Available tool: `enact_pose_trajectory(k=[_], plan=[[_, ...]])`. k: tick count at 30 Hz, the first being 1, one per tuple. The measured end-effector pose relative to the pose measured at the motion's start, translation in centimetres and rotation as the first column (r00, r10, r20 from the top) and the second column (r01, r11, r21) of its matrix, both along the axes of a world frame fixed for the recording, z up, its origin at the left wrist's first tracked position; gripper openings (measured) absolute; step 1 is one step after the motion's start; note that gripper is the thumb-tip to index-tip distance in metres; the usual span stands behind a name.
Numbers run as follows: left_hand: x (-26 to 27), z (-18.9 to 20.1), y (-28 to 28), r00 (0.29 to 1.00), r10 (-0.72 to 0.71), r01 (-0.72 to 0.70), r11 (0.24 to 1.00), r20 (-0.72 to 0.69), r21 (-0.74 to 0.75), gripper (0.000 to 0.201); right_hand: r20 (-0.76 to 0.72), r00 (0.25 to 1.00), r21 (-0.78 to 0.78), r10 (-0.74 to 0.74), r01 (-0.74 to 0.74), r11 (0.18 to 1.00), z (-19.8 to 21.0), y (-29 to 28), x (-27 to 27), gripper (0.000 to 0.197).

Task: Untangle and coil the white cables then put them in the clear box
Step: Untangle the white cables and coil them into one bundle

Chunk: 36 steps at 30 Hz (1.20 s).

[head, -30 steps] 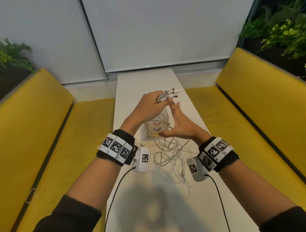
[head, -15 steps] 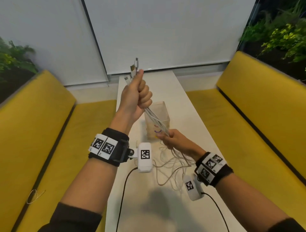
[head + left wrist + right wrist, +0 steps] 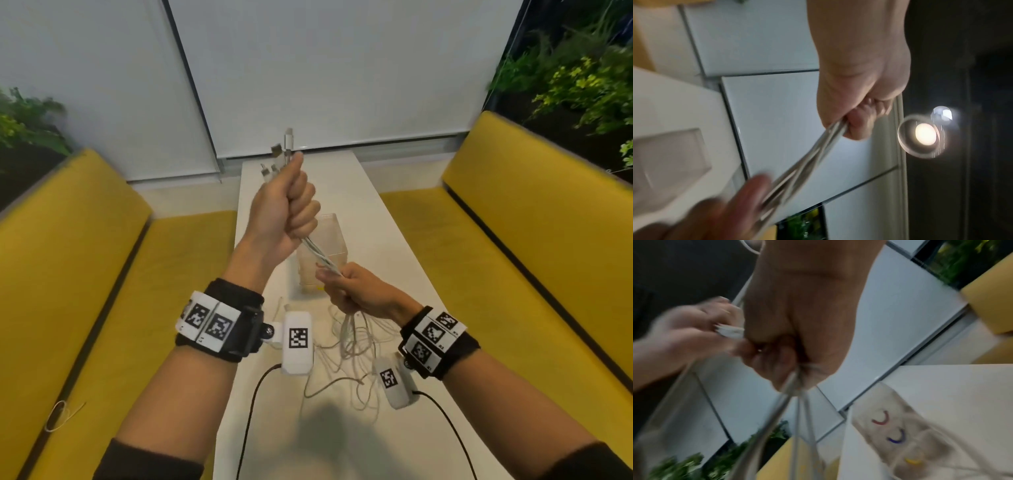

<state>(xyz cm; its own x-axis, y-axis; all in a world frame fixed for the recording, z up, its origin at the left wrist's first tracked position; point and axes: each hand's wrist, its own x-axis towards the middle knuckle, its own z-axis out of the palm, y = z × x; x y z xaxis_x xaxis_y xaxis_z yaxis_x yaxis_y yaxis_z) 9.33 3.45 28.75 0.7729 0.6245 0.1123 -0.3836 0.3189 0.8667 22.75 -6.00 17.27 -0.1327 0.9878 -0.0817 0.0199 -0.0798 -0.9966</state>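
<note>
- Nearest, loose loops of the white cables point(image 3: 346, 346) lie tangled on the white table point(image 3: 383, 246) between the 2 wrists, well inside both long edges, a few strands trailing toward the near end.
- The right hand point(image 3: 356, 294) is held low above that tangle, its fingers clenched round the cable bundle; strands hang from under the fist down to the tabletop.
- From the right fist the bundle runs taut, up and to the left, to the left hand point(image 3: 284, 212).
- The left hand is raised above the table's left half, fingers clenched round the bundle, thumb on top; 4 or so plug ends point(image 3: 282, 154) stick up out of the fist.
- The clear box point(image 3: 329, 250) stands upright on the table's middle, just beyond both hands, partly hidden by them.
- Past the box the tabletop runs bare to its far edge by the wall.
- Yellow benches point(image 3: 534, 260) flank both long edges.
</note>
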Motion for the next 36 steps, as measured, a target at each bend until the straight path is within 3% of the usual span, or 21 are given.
enact_pose_trajectory(k=[2, 4, 5, 7, 9, 12, 14, 17, 21, 23, 26, 29, 31, 33, 36], plan=[[-1.0, 0.5, -0.3, 0.967, -0.253, 0.253, 0.967, -0.012, -0.017, 0.056, -0.085, 0.994, -0.072, 0.067, -0.073, 0.995, -0.2, 0.0, 1.3, 0.047], [-1.5, 0.2, -1.8, 0.847, -0.496, 0.512, 0.858, -0.191, 0.040, 0.050, -0.067, 0.990, -0.081, 0.127, -0.132, 0.988, 0.3, 0.1, 2.9, 0.038], [-1.5, -0.2, -2.6, 0.772, -0.543, 0.595, 0.800, -0.330, 0.078, 0.045, -0.035, 0.989, -0.083, 0.147, -0.149, 0.985, 0.8, 0.0, 3.6, 0.026], [-1.3, -1.3, -3.6, 0.621, -0.508, 0.697, 0.706, -0.597, 0.123, 0.040, 0.022, 0.986, -0.103, 0.166, -0.163, 0.981, 1.7, 0.0, 4.6, 0.019], [-0.9, -2.5, -3.5, 0.482, -0.409, 0.744, 0.659, -0.775, 0.115, 0.039, 0.016, 0.986, -0.140, 0.167, -0.163, 0.977, 2.3, 0.0, 5.3, 0.014], [-0.3, -4.4, -2.4, 0.295, -0.189, 0.736, 0.670, -0.937, 0.096, 0.043, 0.049, 0.993, -0.261, 0.103, -0.087, 0.961, 2.7, 0.2, 5.6, 0.027], [0.2, -6.0, -2.0, 0.225, -0.042, 0.721, 0.680, -0.974, 0.137, 0.042, 0.176, 0.978, -0.252, 0.111, -0.064, 0.966, 2.8, 0.3, 5.4, 0.030], [0.9, -8.2, -1.6, 0.293, 0.113, 0.591, 0.759, -0.949, 0.273, 0.030, 0.421, 0.906, -0.142, 0.049, 0.013, 0.990, 2.8, 0.7, 4.9, 0.039], [1.4, -9.0, -2.3, 0.539, 0.215, 0.335, 0.832, -0.815, 0.442, 0.013, 0.731, 0.667, 0.124, -0.145, 0.079, 0.989, 2.6, 1.1, 4.1, 0.032], [1.6, -9.3, -2.4, 0.603, 0.206, 0.244, 0.872, -0.771, 0.424, 0.016, 0.756, 0.623, 0.177, -0.200, 0.100, 0.979, 2.5, 1.3, 3.8, 0.023], [1.7, -10.0, -2.6, 0.587, 0.244, 0.183, 0.889, -0.772, 0.420, 0.015, 0.789, 0.593, 0.142, -0.162, 0.080, 0.987, 2.5, 1.4, 3.9, 0.021], [1.8, -10.6, -2.9, 0.549, 0.284, 0.128, 0.900, -0.786, 0.416, 0.021, 0.874, 0.461, 0.118, -0.152, 0.102, 0.988, 2.8, 1.5, 3.9, 0.021], [2.0, -10.7, -2.9, 0.587, 0.256, 0.024, 0.943, -0.768, 0.332, 0.017, 0.895, 0.392, 0.167, -0.212, 0.146, 0.975, 2.6, 1.5, 3.5, 0.024], [2.2, -10.8, -2.4, 0.650, 0.213, -0.124, 0.977, -0.730, 0.174, 0.022, 0.851, 0.415, 0.251, -0.321, 0.214, 0.944, 2.0, 1.5, 2.7, 0.027], [2.3, -10.5, -1.9, 0.786, 0.140, -0.204, 0.978, -0.603, -0.039, 0.019, 0.714, 0.580, 0.221, -0.392, 0.345, 0.912, 0.9, 1.4, 1.4, 0.032]])
